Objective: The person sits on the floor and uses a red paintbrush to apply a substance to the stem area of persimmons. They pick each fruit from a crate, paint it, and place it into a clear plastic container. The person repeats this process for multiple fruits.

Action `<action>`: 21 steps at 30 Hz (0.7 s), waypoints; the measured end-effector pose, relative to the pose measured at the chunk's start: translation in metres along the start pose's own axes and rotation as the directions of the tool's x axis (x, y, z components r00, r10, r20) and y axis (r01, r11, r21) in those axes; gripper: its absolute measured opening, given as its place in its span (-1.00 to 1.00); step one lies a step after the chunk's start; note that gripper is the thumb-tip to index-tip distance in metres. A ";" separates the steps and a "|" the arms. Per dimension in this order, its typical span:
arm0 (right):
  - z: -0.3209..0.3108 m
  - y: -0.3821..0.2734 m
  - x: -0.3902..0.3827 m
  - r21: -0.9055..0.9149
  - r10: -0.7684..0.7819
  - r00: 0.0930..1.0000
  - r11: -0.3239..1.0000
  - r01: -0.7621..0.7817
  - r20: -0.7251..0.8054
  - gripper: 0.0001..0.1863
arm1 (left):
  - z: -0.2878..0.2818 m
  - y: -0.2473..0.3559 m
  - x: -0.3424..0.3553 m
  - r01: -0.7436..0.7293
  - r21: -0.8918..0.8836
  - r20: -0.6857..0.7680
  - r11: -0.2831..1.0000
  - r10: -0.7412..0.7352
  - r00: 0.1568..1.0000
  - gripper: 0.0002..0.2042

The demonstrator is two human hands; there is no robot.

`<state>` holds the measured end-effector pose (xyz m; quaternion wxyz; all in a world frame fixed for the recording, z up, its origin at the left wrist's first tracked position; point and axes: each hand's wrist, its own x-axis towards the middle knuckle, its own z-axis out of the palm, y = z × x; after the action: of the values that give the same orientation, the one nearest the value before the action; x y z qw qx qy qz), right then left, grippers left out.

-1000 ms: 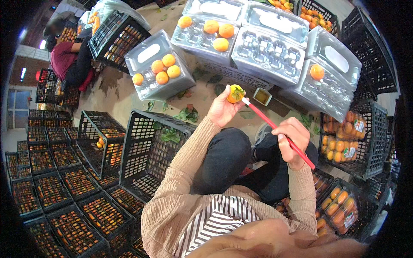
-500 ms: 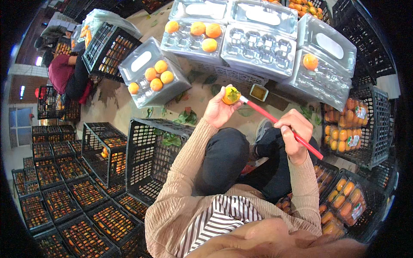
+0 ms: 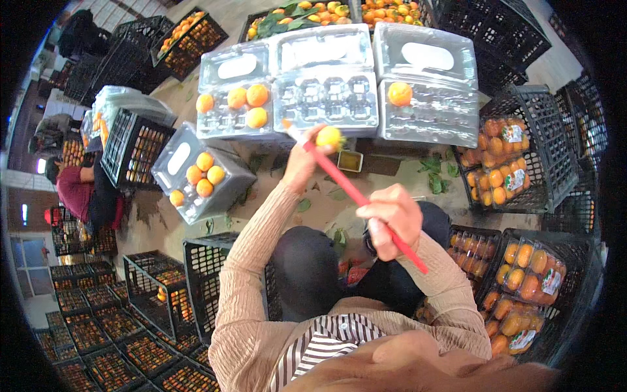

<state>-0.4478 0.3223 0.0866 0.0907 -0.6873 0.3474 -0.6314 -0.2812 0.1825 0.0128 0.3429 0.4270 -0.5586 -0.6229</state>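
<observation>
My left hand (image 3: pixel 301 162) is closed round an orange-yellow persimmon (image 3: pixel 328 138), held up in front of the clear plastic clamshell boxes (image 3: pixel 324 104). My right hand (image 3: pixel 393 221) grips a long red-handled paintbrush (image 3: pixel 339 183). The brush slants across my left hand, and its pale tip points up and left past the fruit. Whether the brush touches the hand, I cannot tell. Just beyond the persimmon, a small square dish (image 3: pixel 351 161) with yellowish liquid sits low down. Several persimmons (image 3: pixel 248 99) rest on the box stack at the left, and a single persimmon (image 3: pixel 400 94) on the right-hand stack.
Another box stack (image 3: pixel 208 196) with several persimmons stands at the left. Black crates with packed fruit boxes (image 3: pixel 501 157) are at my right. Many filled crates (image 3: pixel 111 366) cover the lower left. Leaves (image 3: pixel 436 183) litter the floor. A person in dark red (image 3: pixel 75 193) sits far left.
The view has shifted. My left hand with the persimmon has moved away from me, towards the boxes. The brush tip, earlier at the persimmon's leafy top, now points past the fruit.
</observation>
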 end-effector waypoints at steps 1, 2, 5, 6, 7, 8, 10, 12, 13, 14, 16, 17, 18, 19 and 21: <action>0.000 0.000 -0.002 0.020 -0.034 0.998 0.999 0.033 0.059 -0.78 | 0.016 -0.001 0.014 -0.110 -0.018 0.031 0.994 0.110 0.993 -0.40; -0.001 -0.001 -0.001 0.015 -0.036 0.998 0.999 0.035 0.060 -0.78 | 0.034 0.005 0.026 -0.263 0.247 0.079 0.933 0.251 0.965 -0.40; -0.005 -0.001 0.000 0.005 -0.026 0.999 1.000 0.026 0.033 -0.77 | 0.083 0.009 0.064 -0.652 0.591 0.287 0.475 0.632 0.720 -0.46; -0.005 0.000 0.001 0.005 -0.025 0.999 1.000 0.025 0.020 -0.76 | 0.095 0.009 0.070 -0.669 0.556 0.312 0.493 0.622 0.718 -0.48; -0.006 0.001 0.002 0.004 -0.021 1.000 1.000 0.021 0.008 -0.76 | 0.104 0.006 0.074 -0.684 0.552 0.345 0.477 0.616 0.708 -0.47; -0.008 0.001 0.002 0.005 -0.017 1.000 1.000 0.017 0.009 -0.75 | 0.111 0.002 0.078 -0.683 0.590 0.371 0.430 0.607 0.703 -0.47; -0.009 0.000 0.004 0.018 -0.006 1.000 1.000 0.006 0.016 -0.74 | 0.121 -0.004 0.083 -0.670 0.643 0.416 0.371 0.566 0.712 -0.47; -0.012 0.001 0.002 0.002 -0.009 1.000 1.000 0.008 0.010 -0.73 | 0.129 -0.006 0.084 -0.648 0.676 0.447 0.351 0.504 0.739 -0.46; -0.011 0.002 0.001 0.015 -0.012 1.000 1.000 0.011 0.012 -0.72 | 0.131 -0.010 0.083 -0.644 0.695 0.423 0.319 0.543 0.725 -0.46; -0.014 0.001 0.001 0.016 0.000 0.999 1.000 -0.001 0.041 -0.71 | 0.132 -0.011 0.083 -0.645 0.685 0.423 0.340 0.535 0.731 -0.46; -0.015 -0.001 0.001 -0.003 0.012 0.999 1.000 -0.012 0.031 -0.73 | 0.133 -0.014 0.082 -0.629 0.668 0.396 0.399 0.524 0.754 -0.48; -0.014 -0.002 -0.001 -0.017 0.018 1.000 1.000 -0.018 0.023 -0.74 | 0.133 -0.014 0.083 -0.616 0.657 0.372 0.435 0.523 0.767 -0.49; -0.012 -0.004 0.000 -0.030 0.030 0.999 0.999 -0.029 0.028 -0.75 | 0.132 -0.017 0.086 -0.630 0.645 0.365 0.433 0.549 0.752 -0.51; -0.011 -0.005 -0.001 -0.037 0.044 0.998 0.998 -0.043 0.035 -0.76 | 0.129 -0.015 0.083 -0.611 0.658 0.348 0.439 0.542 0.765 -0.51; -0.006 -0.005 -0.005 -0.066 0.081 0.996 0.995 -0.079 0.024 -0.80 | 0.129 -0.034 0.099 -0.664 0.601 0.387 0.445 0.565 0.729 -0.47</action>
<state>-0.4518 0.3309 0.0861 0.0982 -0.6837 0.3936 -0.6066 -0.4373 0.1501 -0.0344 0.3171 0.2501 -0.8885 -0.2180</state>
